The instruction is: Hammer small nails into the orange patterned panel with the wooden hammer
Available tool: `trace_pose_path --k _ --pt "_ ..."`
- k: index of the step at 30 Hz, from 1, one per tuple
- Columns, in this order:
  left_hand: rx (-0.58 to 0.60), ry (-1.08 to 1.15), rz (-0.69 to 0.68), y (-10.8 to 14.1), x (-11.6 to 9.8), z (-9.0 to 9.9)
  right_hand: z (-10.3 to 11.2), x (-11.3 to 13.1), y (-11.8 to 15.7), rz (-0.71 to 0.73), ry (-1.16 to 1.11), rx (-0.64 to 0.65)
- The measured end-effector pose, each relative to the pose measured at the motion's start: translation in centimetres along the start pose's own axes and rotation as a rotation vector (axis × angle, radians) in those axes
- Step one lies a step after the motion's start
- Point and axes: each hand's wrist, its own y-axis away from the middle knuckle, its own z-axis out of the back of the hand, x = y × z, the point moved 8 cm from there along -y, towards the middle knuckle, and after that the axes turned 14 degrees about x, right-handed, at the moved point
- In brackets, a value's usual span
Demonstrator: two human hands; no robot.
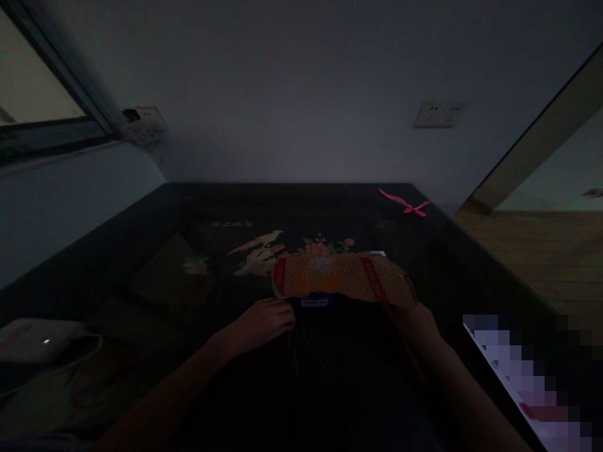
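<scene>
My right hand (pixel 419 323) grips the right end of the red-taped brown parcel (pixel 325 276), centre frame; my left hand (pixel 269 319) curls at its lower-left edge, whether pinching I can't tell.

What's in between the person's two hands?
In the head view, a brown dotted package with red bands spans from beside the left hand to the right hand, with a blue piece at its near edge.

Pink ribbon (pixel 414 210) – tbl (pixel 292 199), far R | wht device (pixel 35 341) – L | outlet (pixel 437 115), bk wall (pixel 282 107)
</scene>
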Motion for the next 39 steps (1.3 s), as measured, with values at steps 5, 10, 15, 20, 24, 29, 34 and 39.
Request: trace_pose_path --k 5,10,15,20,24,29,34,39 --pt "0.025 0.04 0.001 0.3 0.0 0.5 -0.2 -0.1 -0.1 0.005 -0.016 0.006" --pt "0.042 0.015 0.01 0.1 0.3 0.3 -0.2 0.0 -0.2 0.005 -0.019 0.024" --pt "0.024 0.036 0.017 0.2 0.4 0.5 0.1 0.4 0.0 0.031 -0.012 0.03" --pt "0.003 0.235 0.027 0.6 0.9 1.1 0.1 0.6 0.1 0.036 -0.002 0.039" --pt "-0.054 0.484 0.054 0.8 1.5 1.5 0.3 0.6 0.3 0.012 -0.002 0.029" --pt "-0.096 0.718 0.069 0.5 1.0 1.3 0.6 0.7 0.6 -0.027 0.001 0.023" --pt "-0.095 0.831 -0.018 0.7 -1.1 2.0 0.8 0.7 0.8 -0.038 0.005 0.011" --pt "-0.221 0.901 -0.075 2.0 -1.5 5.6 0.8 0.9 0.9 0.031 -0.014 -0.02"
